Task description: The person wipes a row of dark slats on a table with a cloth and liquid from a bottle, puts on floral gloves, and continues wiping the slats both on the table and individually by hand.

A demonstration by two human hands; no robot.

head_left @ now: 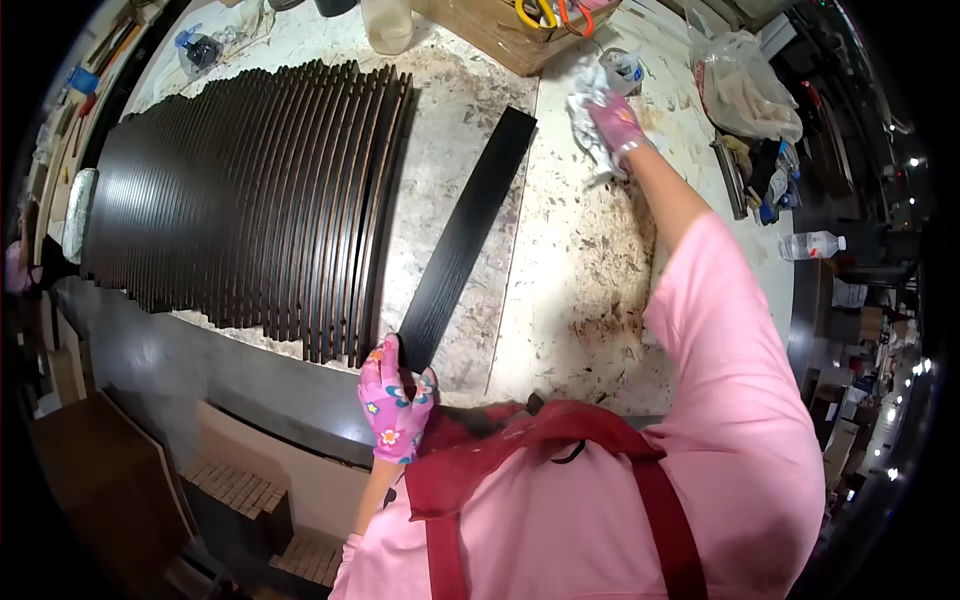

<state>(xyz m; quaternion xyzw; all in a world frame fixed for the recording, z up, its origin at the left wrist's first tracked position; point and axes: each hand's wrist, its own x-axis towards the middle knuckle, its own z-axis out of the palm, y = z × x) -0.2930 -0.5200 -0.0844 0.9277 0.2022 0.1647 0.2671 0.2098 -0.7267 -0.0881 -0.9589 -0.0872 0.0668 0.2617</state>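
Note:
A black wood-grained board (470,230) lies slantwise on the worktable. At its near end my left hand (393,405), in a pink flowered glove, is closed around the edge with fingers and thumb. My right hand (617,120), gloved in pink too, is stretched to the far right and closed on a crumpled white rag (590,130). Just beyond the rag stands a small open tub (622,70). Left of the board, many dark slats (250,190) are lined up side by side in a dense row. The fingertips inside the rag are partly hidden.
The worktable (585,310) is stained with dark smears. At the far side are a cardboard box (480,35) with scissors (537,12) and a cloudy plastic jar (388,25). A plastic bag (750,85) and a water bottle (812,245) lie right. Stacked slats (235,500) stand below left.

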